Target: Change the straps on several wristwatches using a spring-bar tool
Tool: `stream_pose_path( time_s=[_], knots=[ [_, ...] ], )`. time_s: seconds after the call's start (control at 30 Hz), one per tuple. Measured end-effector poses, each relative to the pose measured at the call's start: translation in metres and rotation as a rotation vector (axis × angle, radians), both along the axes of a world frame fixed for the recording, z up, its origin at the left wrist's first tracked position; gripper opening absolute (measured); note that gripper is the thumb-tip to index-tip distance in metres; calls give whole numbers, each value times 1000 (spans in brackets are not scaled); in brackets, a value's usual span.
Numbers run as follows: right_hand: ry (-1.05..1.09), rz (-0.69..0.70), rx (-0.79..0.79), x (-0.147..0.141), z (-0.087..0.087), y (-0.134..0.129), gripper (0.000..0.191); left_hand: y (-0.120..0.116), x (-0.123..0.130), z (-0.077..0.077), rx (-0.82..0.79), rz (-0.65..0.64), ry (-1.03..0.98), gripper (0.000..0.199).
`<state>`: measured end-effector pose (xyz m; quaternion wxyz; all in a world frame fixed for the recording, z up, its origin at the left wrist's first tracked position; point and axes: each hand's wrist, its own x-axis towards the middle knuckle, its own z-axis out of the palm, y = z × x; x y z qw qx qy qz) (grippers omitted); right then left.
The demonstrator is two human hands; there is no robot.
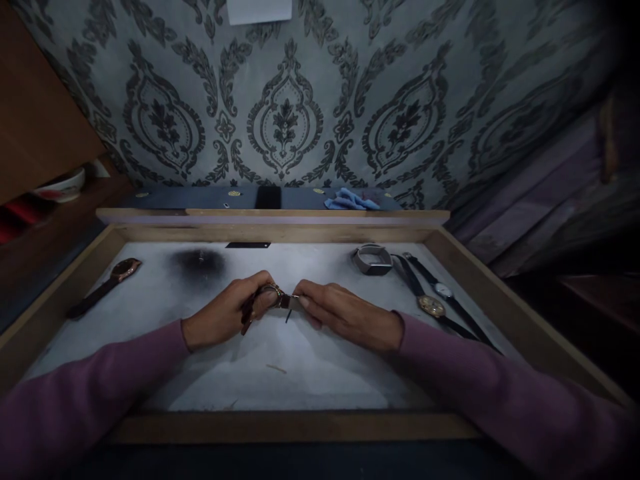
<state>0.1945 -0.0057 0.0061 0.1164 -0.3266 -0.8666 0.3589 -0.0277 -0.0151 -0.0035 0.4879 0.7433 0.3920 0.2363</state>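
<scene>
Near the middle of a wooden-framed tray (290, 428) with a pale floor, my left hand (233, 312) is closed around a wristwatch (271, 295) with a dark brown strap. Part of the strap hangs below its fingers. My right hand (345, 312) is pinched at the strap end beside the watch case, fingertips on a small light metallic piece (295, 298) that is too small to identify. A thin dark pin-like item (289, 316) shows just below the fingertips. Both hands are almost touching.
A brown-strapped watch (124, 269) lies at the tray's left. Toward the right are a metal-band watch (373, 259), a gold-faced watch (431, 306) and a white-faced watch (443, 291). A thin stick (276, 369) lies near the front. A blue cloth (351, 199) rests behind the back rim.
</scene>
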Motion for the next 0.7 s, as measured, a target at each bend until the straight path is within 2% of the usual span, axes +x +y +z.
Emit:
stream_pose_path(
  time_s=[0.17, 0.27, 0.33, 0.5, 0.7],
  knots=[
    [194, -49, -244, 3, -7, 7, 36, -1, 0, 5, 7, 3, -8, 27],
    [277, -81, -333, 2, -12, 9, 37, -1, 1, 7, -23, 16, -29, 26],
    [274, -97, -320, 1, -13, 8, 37, -1, 1, 6, -75, 32, -46, 27],
    [257, -86, -148, -2, -14, 4, 38, -2, 2, 2, -163, 96, -73, 29],
    [240, -90, -162, -4, -17, 5, 35, -2, 4, 4, -203, 122, -95, 32]
  ],
)
